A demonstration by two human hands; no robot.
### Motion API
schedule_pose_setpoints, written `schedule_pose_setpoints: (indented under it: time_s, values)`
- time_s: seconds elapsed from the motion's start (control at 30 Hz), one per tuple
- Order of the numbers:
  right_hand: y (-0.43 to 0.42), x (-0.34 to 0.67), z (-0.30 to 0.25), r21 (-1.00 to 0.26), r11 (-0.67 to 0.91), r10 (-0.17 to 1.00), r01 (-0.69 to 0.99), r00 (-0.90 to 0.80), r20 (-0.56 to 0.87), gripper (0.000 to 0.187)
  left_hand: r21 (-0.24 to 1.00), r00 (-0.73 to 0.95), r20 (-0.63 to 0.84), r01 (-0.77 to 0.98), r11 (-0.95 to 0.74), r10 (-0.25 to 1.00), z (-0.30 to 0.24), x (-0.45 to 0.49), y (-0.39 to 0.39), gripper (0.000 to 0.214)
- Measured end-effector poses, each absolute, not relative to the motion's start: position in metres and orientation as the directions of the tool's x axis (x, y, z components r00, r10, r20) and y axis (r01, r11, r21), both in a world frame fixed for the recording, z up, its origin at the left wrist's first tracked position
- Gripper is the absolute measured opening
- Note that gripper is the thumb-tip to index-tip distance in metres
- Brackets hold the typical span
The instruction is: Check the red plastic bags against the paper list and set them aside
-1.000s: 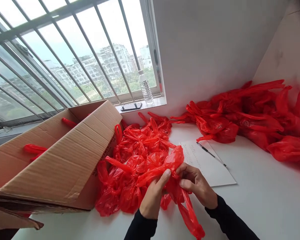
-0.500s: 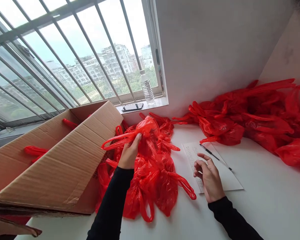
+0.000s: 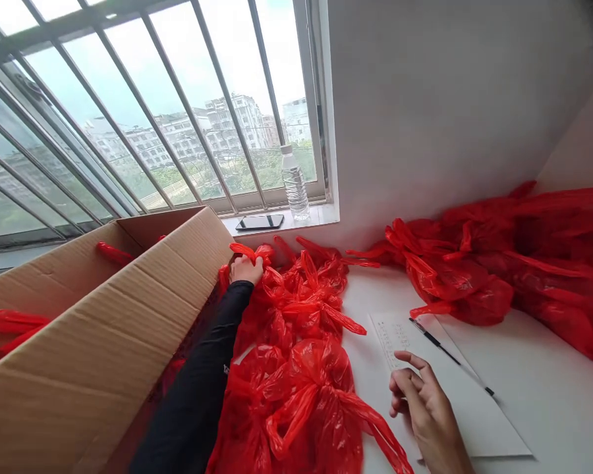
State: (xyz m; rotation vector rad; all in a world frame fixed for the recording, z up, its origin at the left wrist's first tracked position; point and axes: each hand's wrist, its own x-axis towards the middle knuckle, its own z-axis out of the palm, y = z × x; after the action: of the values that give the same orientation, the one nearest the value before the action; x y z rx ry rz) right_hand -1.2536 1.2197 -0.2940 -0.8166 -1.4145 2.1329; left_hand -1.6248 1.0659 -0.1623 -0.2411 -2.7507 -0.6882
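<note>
Left hand (image 3: pixel 247 270) moved forward — grasping red bag (image 3: pixel 263 251) beside cardboard box (image 3: pixel 143 296), right hand (image 3: pixel 426 407) loosely uncurled — above paper (image 3: pixel 481 421)

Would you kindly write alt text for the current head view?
A person's left hand touches a red plastic bag among others beside an open cardboard box. The empty right hand hovers above paper with a pen on it. A bottle and phone rest on the windowsill.
</note>
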Motion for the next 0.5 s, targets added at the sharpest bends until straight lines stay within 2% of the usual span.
schedule_pose_setpoints:
  time_s: [0.07, 0.2, 0.4, 0.5]
  values:
    - [1.22, -1.255, -0.3, -0.932, -0.361, 0.656, -0.038, -0.721, -0.225, 0.06, 0.356, -0.923, 0.361, 0.27, 0.895, 0.135, -0.178, -1.621, 1.073, 0.045]
    - [1.217, -1.256, -0.306, -0.951, -0.308, 0.668, -0.009, -0.714, -0.21, 0.06, 0.249, -0.883, 0.42, 0.333, 0.909, 0.208, -0.19, -1.614, 1.082, 0.035]
    - [1.208, -1.255, -0.294, -0.968, -0.251, 0.705, 0.021, -0.68, -0.198, 0.052, 0.18, -0.783, 0.586, 0.375, 0.909, 0.207, -0.155, -1.61, 1.076, 0.043]
    - [1.207, -1.255, -0.291, -0.969, -0.246, 0.703, 0.032, -0.682, -0.201, 0.049, 0.123, -0.726, 0.639, 0.424, 0.897, 0.255, -0.147, -1.611, 1.072, 0.044]
